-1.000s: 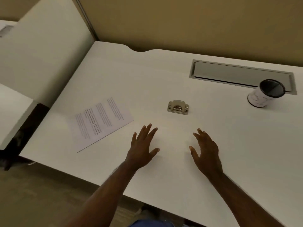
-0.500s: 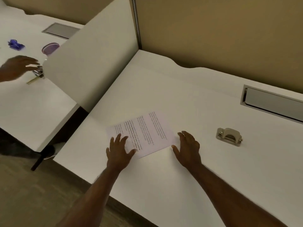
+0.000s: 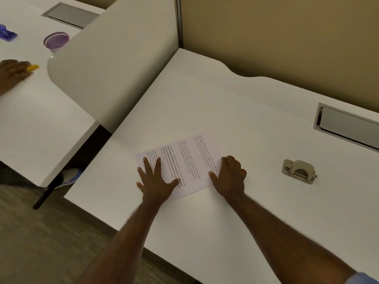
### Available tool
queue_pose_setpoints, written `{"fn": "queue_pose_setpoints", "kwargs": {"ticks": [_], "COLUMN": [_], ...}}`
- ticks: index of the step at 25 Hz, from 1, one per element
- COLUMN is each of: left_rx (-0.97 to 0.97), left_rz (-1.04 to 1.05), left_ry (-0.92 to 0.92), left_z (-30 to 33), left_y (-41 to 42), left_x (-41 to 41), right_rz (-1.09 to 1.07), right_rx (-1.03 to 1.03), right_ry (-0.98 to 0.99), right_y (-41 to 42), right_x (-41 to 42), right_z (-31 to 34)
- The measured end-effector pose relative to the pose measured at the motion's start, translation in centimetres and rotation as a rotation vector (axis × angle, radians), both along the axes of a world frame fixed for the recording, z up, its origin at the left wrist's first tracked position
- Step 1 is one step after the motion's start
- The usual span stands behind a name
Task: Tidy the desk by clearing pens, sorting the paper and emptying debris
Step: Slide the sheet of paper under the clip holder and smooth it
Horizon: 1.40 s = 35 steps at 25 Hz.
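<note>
A printed sheet of paper (image 3: 189, 160) lies at an angle on the white desk (image 3: 256, 201), near its front edge. My left hand (image 3: 156, 181) lies flat on the sheet's left part with its fingers spread straight. My right hand (image 3: 230, 177) sits at the sheet's right edge, fingers curled down onto the paper and the thumb touching its near corner. No pens or debris show on this desk.
A metal hole punch (image 3: 299, 171) stands right of the paper. A grey cable flap (image 3: 348, 128) is set into the desk's far right. A white divider (image 3: 114, 64) separates a neighbouring desk, where another person's hand (image 3: 12, 72), a yellow item (image 3: 33, 68) and a purple cup (image 3: 56, 41) are.
The view swung left, so the cup on the right left the frame. Both hands moved left from bare desk onto the paper, and the left hand now lies flat on it.
</note>
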State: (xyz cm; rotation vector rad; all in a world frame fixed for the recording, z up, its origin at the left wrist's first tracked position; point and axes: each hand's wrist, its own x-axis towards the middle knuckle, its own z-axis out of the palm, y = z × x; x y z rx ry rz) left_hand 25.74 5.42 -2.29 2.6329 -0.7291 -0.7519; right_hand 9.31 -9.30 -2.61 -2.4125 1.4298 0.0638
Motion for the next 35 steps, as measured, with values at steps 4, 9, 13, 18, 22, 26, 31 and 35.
{"fn": "queue_pose_setpoints", "kwargs": {"ticks": [4, 9, 13, 18, 22, 26, 31, 35], "left_rx": [0.041, 0.076, 0.105, 0.141, 0.146, 0.151, 0.155, 0.162], "left_rz": [-0.010, 0.005, 0.005, -0.009, -0.003, -0.006, -0.003, 0.000], "left_ry": [-0.001, 0.033, 0.029, 0.020, 0.031, 0.016, 0.017, 0.020], "left_z": [-0.4, -0.4, -0.4, -0.2, -0.1, -0.2, -0.4, -0.3], "left_y": [-0.5, -0.6, -0.8, -1.0, -1.2, -1.2, -1.3, -1.3], "left_x": [0.3, 0.0, -0.2, -0.2, -0.2, -0.2, -0.1, -0.1], "right_rz": [-0.070, -0.182, -0.238, -0.315, -0.380, -0.419, -0.457, -0.399], "right_rx": [-0.034, 0.010, 0.037, 0.143, 0.286, 0.382, 0.395, 0.488], "right_ry": [0.035, 0.102, 0.166, 0.183, 0.151, 0.085, -0.080, -0.200], "right_y": [-0.3, -0.6, -0.4, -0.4, -1.1, -2.4, -3.5, -5.7], "right_x": [1.3, 2.8, 4.0, 5.1, 5.4, 5.0, 4.7, 3.4], "right_z": [0.0, 0.4, 0.8, 1.2, 1.4, 1.4, 1.5, 1.3]}}
